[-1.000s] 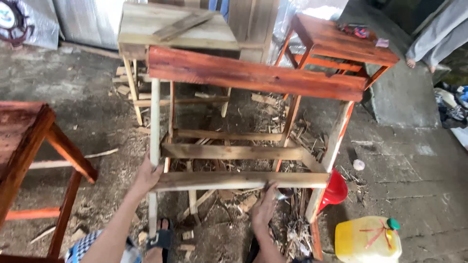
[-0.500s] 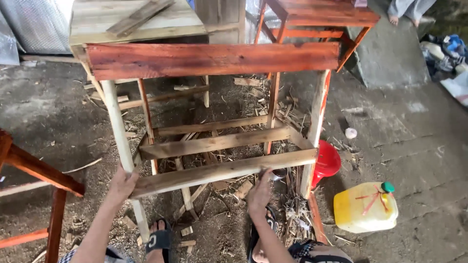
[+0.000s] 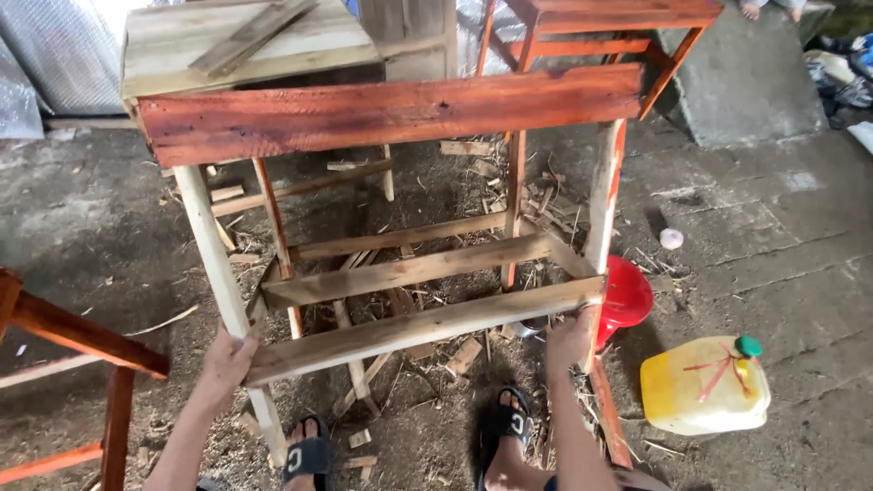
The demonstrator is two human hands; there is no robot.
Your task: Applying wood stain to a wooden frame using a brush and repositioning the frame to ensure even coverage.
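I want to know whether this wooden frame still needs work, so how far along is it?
Done: the frame stands assembled, its top board stained red-brown. In hand: the left hand grips the front left leg and the right hand the end of the lower front rail. Left, apparently: that rail, the crosspieces and the left leg are bare wood; the right leg is only partly stained.

Soft, even daylight fills the scene; shadows are faint, the top-left corner glares white, focus is sharp, edges bend slightly.
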